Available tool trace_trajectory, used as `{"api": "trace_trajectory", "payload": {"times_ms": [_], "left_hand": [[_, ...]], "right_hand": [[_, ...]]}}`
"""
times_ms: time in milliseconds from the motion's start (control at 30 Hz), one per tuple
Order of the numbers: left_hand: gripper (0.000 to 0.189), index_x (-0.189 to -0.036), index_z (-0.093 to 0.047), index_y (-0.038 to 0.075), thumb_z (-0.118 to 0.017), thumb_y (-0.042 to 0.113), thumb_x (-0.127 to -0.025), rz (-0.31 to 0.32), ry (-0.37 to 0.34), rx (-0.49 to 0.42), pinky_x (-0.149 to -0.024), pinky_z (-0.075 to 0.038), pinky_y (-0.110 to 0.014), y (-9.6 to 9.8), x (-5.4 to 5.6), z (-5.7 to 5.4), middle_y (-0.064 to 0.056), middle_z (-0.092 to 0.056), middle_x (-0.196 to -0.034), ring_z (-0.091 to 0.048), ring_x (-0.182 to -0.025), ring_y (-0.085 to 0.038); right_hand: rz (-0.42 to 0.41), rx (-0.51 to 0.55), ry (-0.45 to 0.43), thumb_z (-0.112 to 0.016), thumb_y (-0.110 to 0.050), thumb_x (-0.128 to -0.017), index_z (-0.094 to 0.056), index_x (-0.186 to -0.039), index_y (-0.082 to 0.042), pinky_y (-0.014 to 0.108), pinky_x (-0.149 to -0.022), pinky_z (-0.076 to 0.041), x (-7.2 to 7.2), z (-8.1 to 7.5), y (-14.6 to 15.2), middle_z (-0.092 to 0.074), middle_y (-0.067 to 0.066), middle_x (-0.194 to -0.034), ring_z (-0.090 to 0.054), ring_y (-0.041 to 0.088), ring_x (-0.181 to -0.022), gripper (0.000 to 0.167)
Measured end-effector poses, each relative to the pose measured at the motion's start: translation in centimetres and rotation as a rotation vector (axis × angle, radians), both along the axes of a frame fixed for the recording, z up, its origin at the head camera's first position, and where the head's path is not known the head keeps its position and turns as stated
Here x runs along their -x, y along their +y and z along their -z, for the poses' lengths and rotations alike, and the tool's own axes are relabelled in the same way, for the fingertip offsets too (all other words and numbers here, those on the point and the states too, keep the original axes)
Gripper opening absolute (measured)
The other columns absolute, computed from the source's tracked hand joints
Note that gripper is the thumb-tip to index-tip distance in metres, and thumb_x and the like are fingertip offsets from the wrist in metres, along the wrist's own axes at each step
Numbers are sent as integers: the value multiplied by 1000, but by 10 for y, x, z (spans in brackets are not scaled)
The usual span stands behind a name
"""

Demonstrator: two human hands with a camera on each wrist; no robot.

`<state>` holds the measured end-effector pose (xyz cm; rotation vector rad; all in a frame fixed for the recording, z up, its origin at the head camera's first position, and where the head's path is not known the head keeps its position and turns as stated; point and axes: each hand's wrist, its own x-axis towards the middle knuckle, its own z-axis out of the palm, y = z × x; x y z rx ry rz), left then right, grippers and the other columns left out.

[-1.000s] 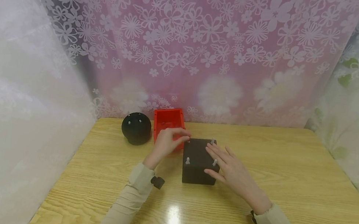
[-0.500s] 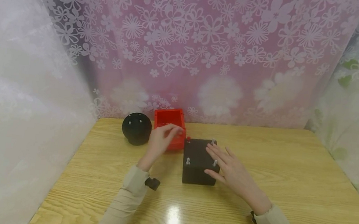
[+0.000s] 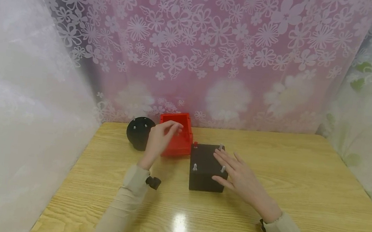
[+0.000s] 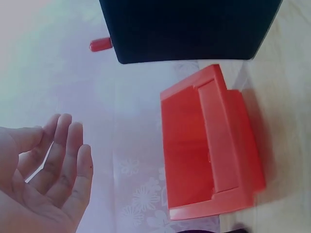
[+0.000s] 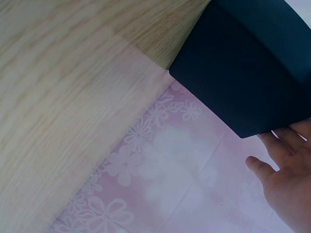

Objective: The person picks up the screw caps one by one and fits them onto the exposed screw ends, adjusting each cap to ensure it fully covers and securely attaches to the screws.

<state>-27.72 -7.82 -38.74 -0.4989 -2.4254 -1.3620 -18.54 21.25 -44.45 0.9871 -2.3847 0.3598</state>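
Noted left grip (image 3: 159,138) empty and loose-fingered near red bin (image 3: 176,151) at 10 o'clock of black box (image 3: 202,181), right grip (image 3: 242,176) resting straight-fingered on box's 3 o'clock side, red peg (image 3: 196,144) at its 10 o'clock corner, black round piece (image 3: 138,134) at bin's 9 o'clock on worktop (image 3: 271,152).

The bare left hand (image 3: 160,137) has left the ten o'clock corner of the black, flat-topped, boxy block (image 3: 206,159), where its fingertips were a second ago, and drawn off toward ten o'clock. Its fingers (image 3: 175,126) now overlap the opening of the red, smooth, rectangular open box (image 3: 179,151), whose six o'clock wall shows more fully. The small red peg (image 3: 195,144) at that corner, covered before, is visible. The hand now hides the three o'clock edge of the round black dome (image 3: 138,135).
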Motion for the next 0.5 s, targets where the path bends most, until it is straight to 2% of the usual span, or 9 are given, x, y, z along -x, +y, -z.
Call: {"api": "trace_trajectory", "payload": {"times_ms": [233,400,500], "left_hand": [[24,-110,-77,13,-61,29,-103,-57,18,49,-83,-59,-38,8,28,-4,-4,-78,-96,-74,-88,-18],[23,-114,-75,12,-61,26,-103,-90,6,108,-76,-59,-36,14,51,5,-4,-77,-98,-73,-89,-17],[20,-115,-74,12,-63,23,-102,-118,-21,149,-72,-54,-39,17,64,13,-5,-77,-100,-70,-83,-22]], "right_hand": [[4,-2,-9,-41,-59,-103,-48,-148,1,43,-125,-17,0,-2,1,-49,18,-152,-49,36,-137,75],[3,-10,-21,-42,-58,-103,-48,-148,1,45,-125,-18,-2,-5,1,-48,19,-152,-49,35,-138,75],[0,-13,-17,-43,-58,-103,-49,-147,2,46,-124,-19,-3,-6,0,-49,20,-151,-50,35,-137,74]]}}
